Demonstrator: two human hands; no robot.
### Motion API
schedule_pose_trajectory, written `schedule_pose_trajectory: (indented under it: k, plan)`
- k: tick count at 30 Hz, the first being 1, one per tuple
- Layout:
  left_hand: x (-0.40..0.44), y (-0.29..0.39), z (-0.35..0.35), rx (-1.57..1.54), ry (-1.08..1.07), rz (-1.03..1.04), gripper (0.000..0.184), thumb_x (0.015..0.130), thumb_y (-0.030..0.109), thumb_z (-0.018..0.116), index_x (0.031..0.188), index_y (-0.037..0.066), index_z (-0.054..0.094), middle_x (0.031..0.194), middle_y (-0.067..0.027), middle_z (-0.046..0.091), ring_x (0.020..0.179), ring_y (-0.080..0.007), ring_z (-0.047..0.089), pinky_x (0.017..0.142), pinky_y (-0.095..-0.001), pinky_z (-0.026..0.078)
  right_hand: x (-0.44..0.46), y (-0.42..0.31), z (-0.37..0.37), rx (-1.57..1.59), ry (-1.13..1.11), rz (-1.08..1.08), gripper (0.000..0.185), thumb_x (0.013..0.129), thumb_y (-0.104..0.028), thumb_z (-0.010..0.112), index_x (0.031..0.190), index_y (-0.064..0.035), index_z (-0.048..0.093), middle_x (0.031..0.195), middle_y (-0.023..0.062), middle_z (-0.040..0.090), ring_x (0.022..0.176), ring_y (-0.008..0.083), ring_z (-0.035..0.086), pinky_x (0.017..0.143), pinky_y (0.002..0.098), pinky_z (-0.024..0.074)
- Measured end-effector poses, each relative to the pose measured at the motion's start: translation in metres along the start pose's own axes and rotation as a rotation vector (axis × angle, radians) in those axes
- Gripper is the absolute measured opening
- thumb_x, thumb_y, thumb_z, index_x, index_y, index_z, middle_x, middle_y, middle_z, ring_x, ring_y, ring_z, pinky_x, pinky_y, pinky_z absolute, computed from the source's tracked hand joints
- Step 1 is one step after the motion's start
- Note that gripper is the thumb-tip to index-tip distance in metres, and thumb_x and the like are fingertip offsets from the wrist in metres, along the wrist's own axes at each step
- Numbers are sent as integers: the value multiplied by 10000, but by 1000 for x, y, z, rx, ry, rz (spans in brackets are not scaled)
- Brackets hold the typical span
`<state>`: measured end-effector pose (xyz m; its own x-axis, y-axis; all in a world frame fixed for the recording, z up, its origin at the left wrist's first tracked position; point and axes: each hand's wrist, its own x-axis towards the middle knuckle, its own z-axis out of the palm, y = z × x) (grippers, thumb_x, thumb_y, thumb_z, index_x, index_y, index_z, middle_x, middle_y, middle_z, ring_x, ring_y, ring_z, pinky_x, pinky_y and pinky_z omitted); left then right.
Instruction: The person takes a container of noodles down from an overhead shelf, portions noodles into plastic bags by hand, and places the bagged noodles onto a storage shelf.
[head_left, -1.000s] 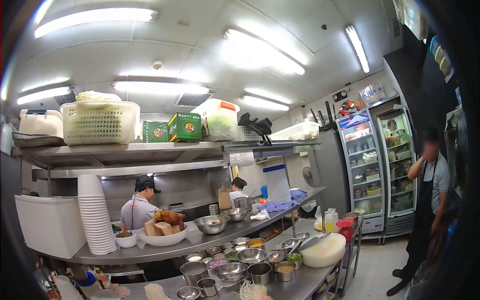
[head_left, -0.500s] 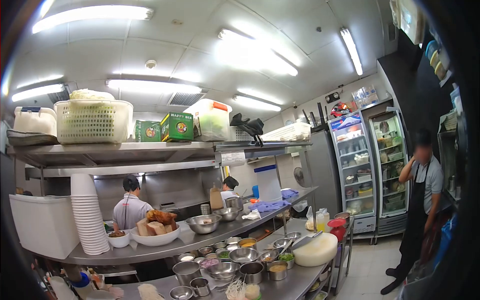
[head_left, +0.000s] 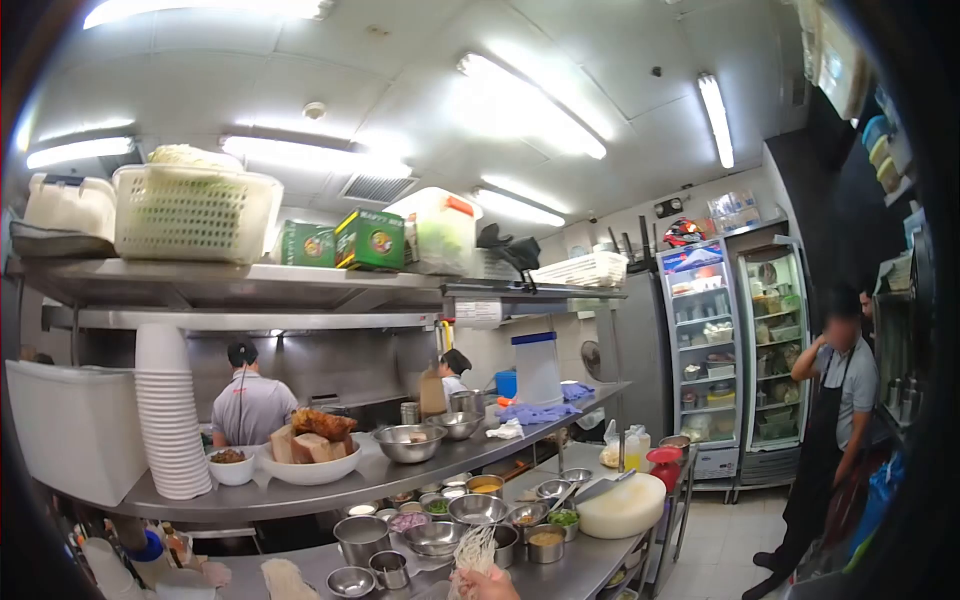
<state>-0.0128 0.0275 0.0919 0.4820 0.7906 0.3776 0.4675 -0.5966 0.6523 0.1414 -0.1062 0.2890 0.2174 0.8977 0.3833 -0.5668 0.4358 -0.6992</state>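
Note:
At the bottom edge my right hand [head_left: 488,584] is closed around a bunch of thin white noodles [head_left: 476,548], which stick up from the fingers. Just behind the bunch are a steel pot [head_left: 507,546] and a shallow steel bowl [head_left: 433,538]. To the left of the hand stand a small steel cup [head_left: 390,570] and another steel bowl [head_left: 351,581]. Farther left, a second pale bundle of noodles [head_left: 286,580] lies on the steel counter [head_left: 240,572]. My left hand is out of view.
A round white chopping block [head_left: 622,506] with a cleaver [head_left: 600,488] is on the right. Above the counter runs a steel shelf [head_left: 330,499] with a bowl of meat [head_left: 312,452] and stacked white tubs [head_left: 172,430]. Two people work behind it; another person [head_left: 845,370] stands at right.
My right hand has come into view at the bottom and has lifted the noodles from the counter. The camera view has shifted slightly.

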Motion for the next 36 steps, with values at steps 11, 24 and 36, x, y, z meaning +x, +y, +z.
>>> schedule_pose_trajectory:
  k: [11,24,36]
  plan:
    - [-139,66,-112,-115,-199,-370,965,632,186,793,1306,-200,219,997,-292,604,900,-354,646,780,-389,525,0,125,91,-358,-207,451,201,861,-47,587,1057,-29,548,854,75,638,678,142,600,525,242,463]
    - [-288,42,-305,-250,-80,-383,637,832,299,687,1320,-31,444,1177,-188,601,939,-258,643,800,-339,518,103,417,189,-539,-505,668,179,793,-65,651,947,-10,577,751,58,599,567,158,561,472,285,447]
    - [-524,3,-306,-348,783,-1095,501,869,171,658,1287,-36,476,1084,-115,616,946,-133,576,765,-271,474,145,559,181,-1412,-505,448,632,593,-395,855,934,100,660,884,143,688,770,246,674,673,350,543]
